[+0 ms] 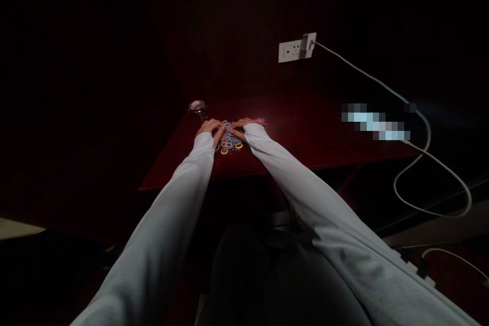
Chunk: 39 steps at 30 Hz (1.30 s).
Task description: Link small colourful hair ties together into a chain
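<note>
A loose pile of small, many-coloured elastic hair ties lies near the front of the dark red table. On the pile's left side is my left hand, with its fingers bent and the tips of thumb and fingers drawn together. My right hand comes in from the other side, its thumb and fingertips also close together over the pile. The two sets of fingertips nearly meet above the hair ties. What lies between them is too small and dim to make out.
A clear jar with a pinkish top stands behind my left hand. Pink strands lie beyond my right wrist. A wall socket holds a plug, and its white cable loops down the right side. The table's front edge runs below my forearms.
</note>
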Available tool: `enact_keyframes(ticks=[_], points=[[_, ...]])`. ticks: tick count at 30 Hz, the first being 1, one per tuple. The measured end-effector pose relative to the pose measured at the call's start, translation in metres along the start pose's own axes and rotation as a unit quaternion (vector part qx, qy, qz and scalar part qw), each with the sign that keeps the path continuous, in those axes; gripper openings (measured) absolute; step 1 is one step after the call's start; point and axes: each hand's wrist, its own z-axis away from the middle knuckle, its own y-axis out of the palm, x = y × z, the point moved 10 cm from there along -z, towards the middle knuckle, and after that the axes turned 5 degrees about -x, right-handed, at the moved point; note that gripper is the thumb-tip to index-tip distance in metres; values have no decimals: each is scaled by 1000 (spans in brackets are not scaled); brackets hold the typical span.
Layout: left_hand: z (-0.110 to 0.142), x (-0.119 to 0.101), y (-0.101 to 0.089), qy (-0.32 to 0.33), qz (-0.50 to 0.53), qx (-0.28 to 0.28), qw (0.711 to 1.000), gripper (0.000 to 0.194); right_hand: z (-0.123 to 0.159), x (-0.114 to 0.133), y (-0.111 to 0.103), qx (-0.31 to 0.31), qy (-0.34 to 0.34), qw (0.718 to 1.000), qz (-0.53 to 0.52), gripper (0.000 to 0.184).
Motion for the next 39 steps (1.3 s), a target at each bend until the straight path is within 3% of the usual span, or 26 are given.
enact_keyframes(ticks=[4, 10, 19, 26, 31, 36, 39], points=[[1, 0, -3, 1, -1, -10, 1000, 26, -1, 1, 0, -7, -11, 1000, -7, 25], [0, -3, 1, 9, -4, 18, 1000, 19, -2, -2, 4, -2, 2, 1000, 2, 23], [0, 5, -19, -23, -42, -78, 996, 29, -1, -4, -2, -23, 8, 999, 21, 26], [0, 9, -23, -16, -34, -108, 993, 33, 5, 0, -17, -62, 11, 998, 25, 37], [0, 14, -19, -27, -36, -94, 995, 16, 7, -6, 8, 23, 17, 998, 64, 44], [1, 12, -12, -32, -16, -69, 997, 16, -4, -11, 19, 23, -12, 999, 43, 34], [1, 11, -1, -41, 12, -14, 999, 23, -9, -14, 20, 17, -7, 999, 37, 30]])
